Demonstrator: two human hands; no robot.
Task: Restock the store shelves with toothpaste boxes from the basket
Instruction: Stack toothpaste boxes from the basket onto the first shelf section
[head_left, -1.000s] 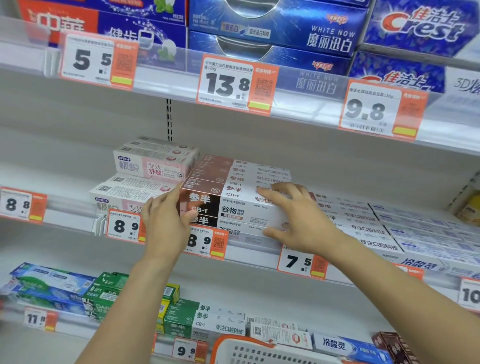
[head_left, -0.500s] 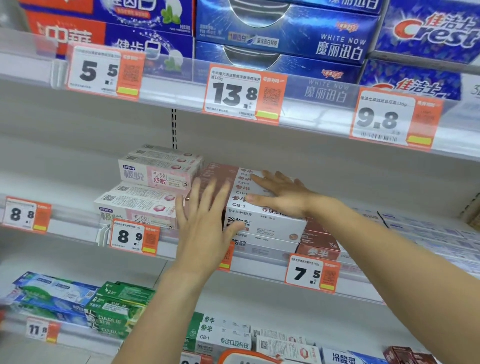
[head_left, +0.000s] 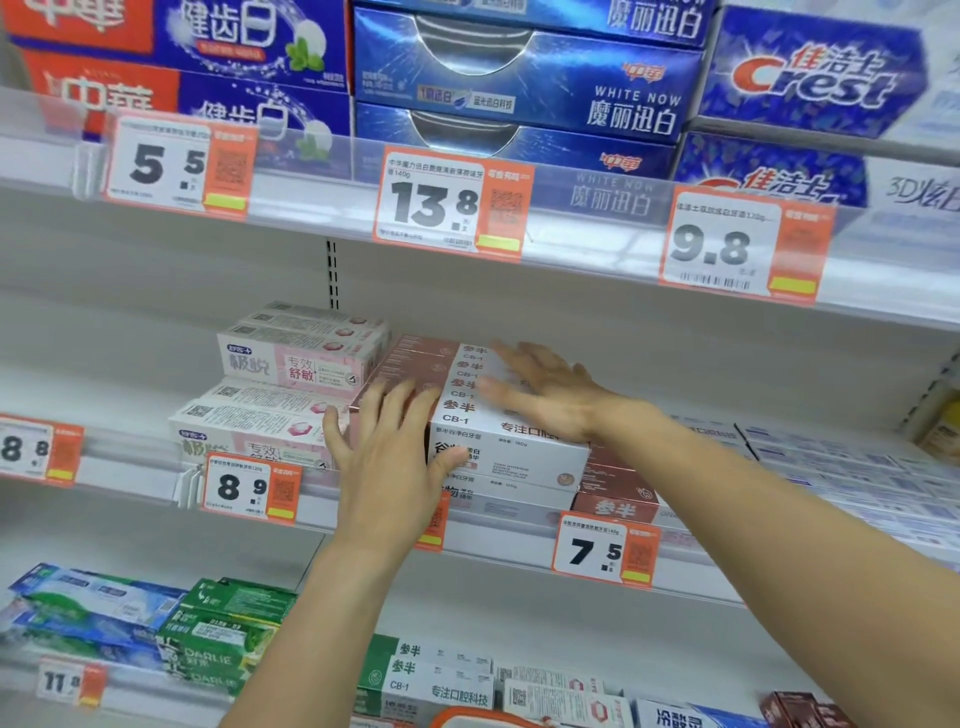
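Your hands have let go: the left hand (head_left: 389, 457) and right hand (head_left: 545, 387) now lie open-fingered against the brown-and-white toothpaste boxes (head_left: 511, 441). That stack looks shelved, so the basket (head_left: 483, 719) is likely next.

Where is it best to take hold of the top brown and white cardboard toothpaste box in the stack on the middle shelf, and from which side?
Probably by the long sides of the top brown and white cardboard toothpaste box, coming from the open shelf front. It lies flat and lengthwise, and pink and white boxes stand close at its left end. The left hand and right hand rest open on it now.
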